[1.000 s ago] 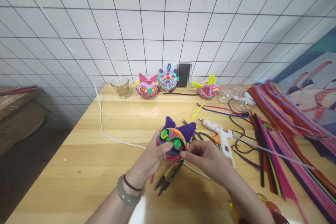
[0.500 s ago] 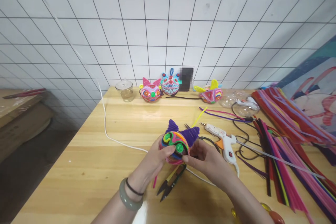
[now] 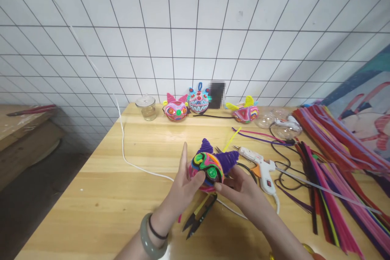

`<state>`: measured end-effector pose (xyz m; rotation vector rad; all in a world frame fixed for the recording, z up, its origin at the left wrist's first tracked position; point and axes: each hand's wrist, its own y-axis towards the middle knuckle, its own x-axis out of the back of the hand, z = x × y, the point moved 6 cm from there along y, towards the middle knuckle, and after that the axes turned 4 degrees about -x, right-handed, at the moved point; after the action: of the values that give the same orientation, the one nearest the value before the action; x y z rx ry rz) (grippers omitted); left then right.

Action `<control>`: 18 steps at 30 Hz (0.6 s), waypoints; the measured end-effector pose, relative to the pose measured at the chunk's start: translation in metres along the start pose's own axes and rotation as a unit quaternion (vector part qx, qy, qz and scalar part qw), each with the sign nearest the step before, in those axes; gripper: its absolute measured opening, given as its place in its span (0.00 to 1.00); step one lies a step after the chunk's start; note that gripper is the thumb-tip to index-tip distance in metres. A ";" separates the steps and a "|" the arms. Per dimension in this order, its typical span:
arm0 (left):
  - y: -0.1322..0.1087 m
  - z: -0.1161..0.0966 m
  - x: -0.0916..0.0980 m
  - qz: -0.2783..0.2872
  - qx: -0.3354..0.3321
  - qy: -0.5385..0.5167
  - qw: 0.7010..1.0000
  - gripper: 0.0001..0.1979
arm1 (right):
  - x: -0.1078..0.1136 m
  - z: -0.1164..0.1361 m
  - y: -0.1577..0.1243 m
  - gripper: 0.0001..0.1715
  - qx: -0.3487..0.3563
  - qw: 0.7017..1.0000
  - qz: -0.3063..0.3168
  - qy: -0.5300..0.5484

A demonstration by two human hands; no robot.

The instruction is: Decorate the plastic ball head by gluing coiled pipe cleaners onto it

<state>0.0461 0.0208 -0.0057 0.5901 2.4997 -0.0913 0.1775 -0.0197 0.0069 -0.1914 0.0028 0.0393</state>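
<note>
Both hands hold a pipe-cleaner animal head (image 3: 210, 162), a round multicoloured ornament with green eyes and two purple pointed ears. My left hand (image 3: 183, 185) grips its left side, thumb on the front below an eye and index finger raised off it. On the right side, my right hand (image 3: 239, 189) has its thumb at the lower front edge; its other fingers are partly hidden behind the ornament. Black thread snips (image 3: 198, 219) lie on the table just below the ornament. A white glue gun (image 3: 258, 166) rests to the right of my right hand.
Three finished heads, one pink (image 3: 176, 107), one blue (image 3: 198, 100) and one yellow-eared (image 3: 243, 110), stand along the wall by a glass jar (image 3: 146, 107). Clear plastic balls (image 3: 286, 128) and bundles of pipe cleaners (image 3: 332, 138) lie right. A white cord (image 3: 140, 167) crosses the table (image 3: 106, 199).
The head ornament has shifted slightly right in view, with both hands still on it. My left index finger has lifted away from it and now points up.
</note>
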 end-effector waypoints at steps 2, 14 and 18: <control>-0.002 0.000 -0.006 0.040 -0.002 -0.013 0.999 0.58 | 0.000 -0.001 0.000 0.22 0.003 1.000 -0.006 0.008; -0.004 -0.005 -0.009 0.027 0.002 0.053 0.998 0.34 | -0.003 -0.004 -0.003 0.23 -0.006 1.000 -0.017 0.016; -0.004 -0.004 -0.007 0.021 0.005 0.053 0.998 0.32 | -0.004 -0.005 -0.004 0.22 -0.016 0.999 -0.027 0.012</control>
<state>0.0475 0.0156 0.0009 0.6667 2.5894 -0.0593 0.1742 -0.0249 0.0029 -0.2228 0.0219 -0.0176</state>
